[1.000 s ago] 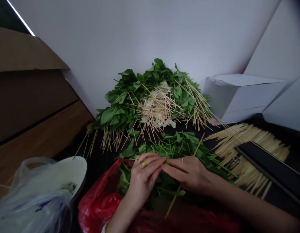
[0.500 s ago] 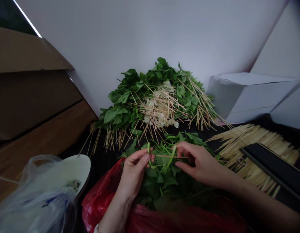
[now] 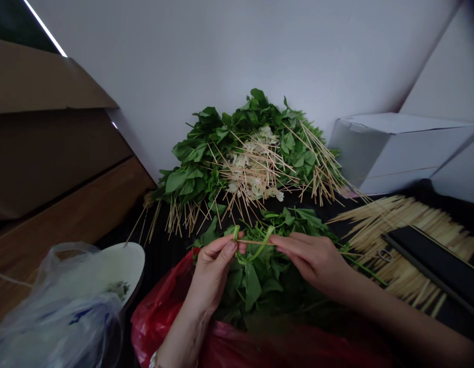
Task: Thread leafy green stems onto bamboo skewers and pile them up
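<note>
Green leaves (image 3: 255,276), tan skewers (image 3: 398,225), red bag (image 3: 160,312), white box (image 3: 393,148).

Looks like a food prep corner for a skewer stall or small eatery: heap of skewered greens (image 3: 244,153) against the wall, loose bamboo skewers (image 3: 398,230) along the dark counter's (image 3: 160,255) right edge.
</note>
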Motion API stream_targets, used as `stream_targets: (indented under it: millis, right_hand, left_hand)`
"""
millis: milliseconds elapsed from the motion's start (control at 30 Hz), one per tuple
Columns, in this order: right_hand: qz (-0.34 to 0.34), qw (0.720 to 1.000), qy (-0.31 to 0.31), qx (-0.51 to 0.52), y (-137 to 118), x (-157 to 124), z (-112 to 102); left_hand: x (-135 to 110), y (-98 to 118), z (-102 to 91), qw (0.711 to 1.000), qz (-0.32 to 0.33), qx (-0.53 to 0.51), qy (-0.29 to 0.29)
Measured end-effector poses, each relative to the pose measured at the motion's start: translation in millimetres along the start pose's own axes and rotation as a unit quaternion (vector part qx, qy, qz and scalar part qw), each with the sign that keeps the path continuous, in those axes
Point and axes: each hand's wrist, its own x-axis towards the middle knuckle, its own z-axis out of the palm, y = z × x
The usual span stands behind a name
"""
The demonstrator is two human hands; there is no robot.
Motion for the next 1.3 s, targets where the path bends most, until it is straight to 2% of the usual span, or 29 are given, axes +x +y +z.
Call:
stream_targets:
  millis: [433,767,967,1300]
  right_hand:
    - [0.041,0.999,-0.013,-0.008,1.9,-0.7,1.2]
    - [0.006,0.997,0.002,-0.074,0.8,-1.5,1.1]
    - [0.001,0.997,0.009,-0.074,-0.2,-0.6,2.1]
    - [-0.001,0.997,0.002,-0.077,0.4,-0.9,2.0]
  left_hand:
    - [0.9,-3.7,-1.4,1.0,0.017,0.015,0.001]
    - [0.9,-4.1,-1.3,0.999,0.022,0.025,0.011]
    - [5.6,-6.8,-3.5,0.999,0.009,-0.031,0.032]
    - [5.7,-6.0,-1.0,0.999,0.002,-0.033,0.038]
